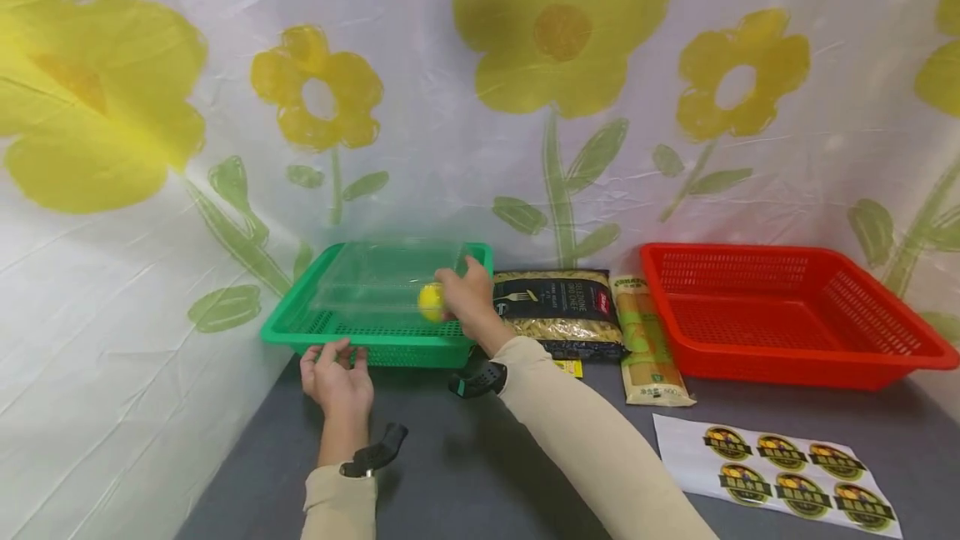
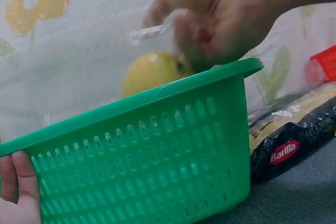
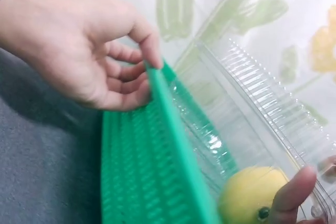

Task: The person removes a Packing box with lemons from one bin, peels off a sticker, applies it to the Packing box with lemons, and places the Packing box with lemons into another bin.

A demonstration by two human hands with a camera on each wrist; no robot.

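Observation:
A green plastic basket (image 1: 420,340) with slotted walls stands at the back left. My left hand (image 1: 339,377) holds its front rim, thumb on top and fingers beneath. Over and partly inside the basket is a clear plastic container (image 1: 375,273), tilted, with a ribbed edge. My right hand (image 1: 468,298) grips this container at its right end. A round yellow fruit (image 2: 149,74) with a dark stem spot lies close to the right thumb (image 3: 294,192). Whether that thumb touches the fruit, I cannot tell.
Right of the basket lie a dark pasta bag (image 1: 558,307) and a long yellow-green packet (image 1: 651,344). A red basket (image 1: 787,357) stands at the back right. A sheet of round stickers (image 1: 780,469) lies at the front right. A flowered curtain (image 1: 435,148) hangs behind.

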